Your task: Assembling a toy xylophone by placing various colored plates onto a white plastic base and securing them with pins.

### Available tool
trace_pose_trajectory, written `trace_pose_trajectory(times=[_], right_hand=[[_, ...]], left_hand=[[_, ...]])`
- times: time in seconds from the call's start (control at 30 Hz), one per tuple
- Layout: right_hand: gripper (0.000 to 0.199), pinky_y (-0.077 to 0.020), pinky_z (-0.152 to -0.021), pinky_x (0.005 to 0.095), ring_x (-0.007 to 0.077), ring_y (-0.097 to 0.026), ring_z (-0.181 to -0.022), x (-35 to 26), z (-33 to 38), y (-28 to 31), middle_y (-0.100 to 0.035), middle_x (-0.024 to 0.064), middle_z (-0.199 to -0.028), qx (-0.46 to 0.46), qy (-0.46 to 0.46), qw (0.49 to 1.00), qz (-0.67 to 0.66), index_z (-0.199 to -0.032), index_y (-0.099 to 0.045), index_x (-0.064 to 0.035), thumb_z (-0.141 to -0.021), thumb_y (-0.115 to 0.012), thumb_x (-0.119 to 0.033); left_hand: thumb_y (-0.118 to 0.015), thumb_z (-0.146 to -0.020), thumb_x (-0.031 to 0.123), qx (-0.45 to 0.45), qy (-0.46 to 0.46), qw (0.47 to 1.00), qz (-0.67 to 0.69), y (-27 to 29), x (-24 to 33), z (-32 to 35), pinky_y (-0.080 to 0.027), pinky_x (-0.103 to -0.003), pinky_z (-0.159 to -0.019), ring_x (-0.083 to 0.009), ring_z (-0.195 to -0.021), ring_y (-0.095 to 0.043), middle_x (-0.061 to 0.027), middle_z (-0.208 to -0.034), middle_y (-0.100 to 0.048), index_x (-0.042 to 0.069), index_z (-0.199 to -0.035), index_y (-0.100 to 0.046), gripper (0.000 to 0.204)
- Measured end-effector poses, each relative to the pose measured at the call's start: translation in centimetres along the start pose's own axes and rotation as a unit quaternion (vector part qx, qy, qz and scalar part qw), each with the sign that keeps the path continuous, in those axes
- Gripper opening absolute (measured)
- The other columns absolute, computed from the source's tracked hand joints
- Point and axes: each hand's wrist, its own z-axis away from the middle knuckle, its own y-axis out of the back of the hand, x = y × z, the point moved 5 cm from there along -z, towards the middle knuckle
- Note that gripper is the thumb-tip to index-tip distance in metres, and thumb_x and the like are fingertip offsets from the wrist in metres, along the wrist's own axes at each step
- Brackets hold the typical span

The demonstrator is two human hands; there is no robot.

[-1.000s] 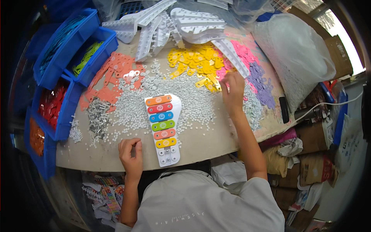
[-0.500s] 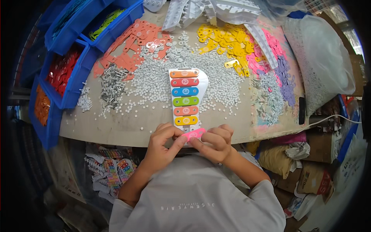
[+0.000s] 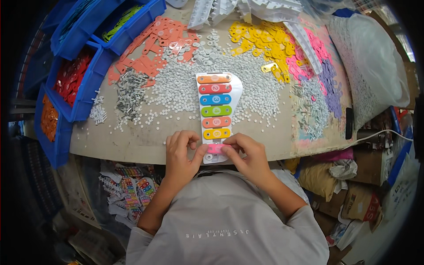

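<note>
A white toy xylophone base (image 3: 236, 88) lies lengthwise towards me at the table's near edge. Across it run several bars: orange, red, blue, green, coral and, nearest of these, a yellow bar (image 3: 217, 133). Below the yellow one, a pink xylophone bar (image 3: 215, 149) sits level across the base's near end. My left hand (image 3: 181, 151) has its thumb at the bar's left end, its fingers curled above. At the right end, my right hand (image 3: 247, 154) holds the bar with index finger and thumb. A round white peg (image 3: 209, 157) shows just below the bar.
Small white caps (image 3: 176, 88) cover the middle of the table. Metal pins (image 3: 131, 95) lie left, more pins (image 3: 312, 110) right. Coral (image 3: 163, 37), yellow (image 3: 260, 37) and purple bars (image 3: 333, 95) lie farther off. Blue bins (image 3: 81, 104) stand left; a clear bag (image 3: 371, 70) stands right.
The pink bar, tilted between my fingers before, now lies level across the base. My right hand's fingers have spread and both hands sit at its ends. The view has shifted slightly.
</note>
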Motion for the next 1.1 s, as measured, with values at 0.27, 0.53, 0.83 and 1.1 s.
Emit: trace_pose_trajectory(times=[0.27, 0.53, 0.83, 1.1], right_hand=[[0.018, -0.0501, -0.059, 0.0353, 0.0241, -0.064, -0.065, 0.5, -0.6, 0.0, -0.064, 0.0132, -0.078, 0.024, -0.012, 0.997, 0.069, -0.095, -0.061, -0.0008, -0.091, -0.073, -0.014], [0.032, -0.0469, -0.055, 0.0334, 0.0212, -0.060, -0.056, 3.7, -0.5, 1.0, -0.062, 0.0100, -0.065, 0.002, -0.069, 0.997, 0.036, -0.087, -0.055, -0.0036, -0.087, -0.078, -0.026], [0.007, -0.0497, -0.071, 0.0446, 0.0356, -0.063, -0.081, 5.5, -1.4, 16.6, -0.065, 0.0156, -0.085, 0.367, 0.030, 0.872, 0.322, -0.095, -0.066, -0.0037, -0.092, -0.064, -0.010], [0.025, -0.0483, -0.090, 0.0465, 0.0392, -0.063, -0.097, 17.4, -1.9, 35.5, -0.069, 0.0185, -0.102, 0.392, -0.130, 0.813, 0.411, -0.114, -0.069, -0.0071, -0.089, -0.063, -0.008]], left_hand=[[-0.077, -0.082, 0.016, 0.000, -0.007, 1.000, -0.025, -1.2, -0.5, -0.1, -0.035, -0.038, -0.078, -0.0228, -0.075, -0.050, -0.0033, -0.077, -0.051, 0.009, -0.088, -0.053, 0.026], [-0.077, -0.081, 0.010, 0.001, -0.001, 1.000, -0.007, -1.5, -0.7, -0.1, -0.036, -0.038, -0.077, -0.0238, -0.075, -0.050, -0.0045, -0.078, -0.053, 0.007, -0.085, -0.054, 0.024], [-0.066, -0.092, 0.010, 0.117, 0.005, 0.993, 0.032, -0.1, -4.0, 1.7, -0.040, -0.038, -0.077, -0.0254, -0.082, -0.051, -0.0094, -0.086, -0.054, 0.003, -0.095, -0.059, 0.011], [-0.062, -0.095, 0.008, 0.100, -0.078, 0.991, -0.039, -0.7, -2.3, 0.9, -0.040, -0.037, -0.078, -0.0258, -0.084, -0.050, -0.0095, -0.086, -0.055, 0.002, -0.093, -0.062, 0.006]])
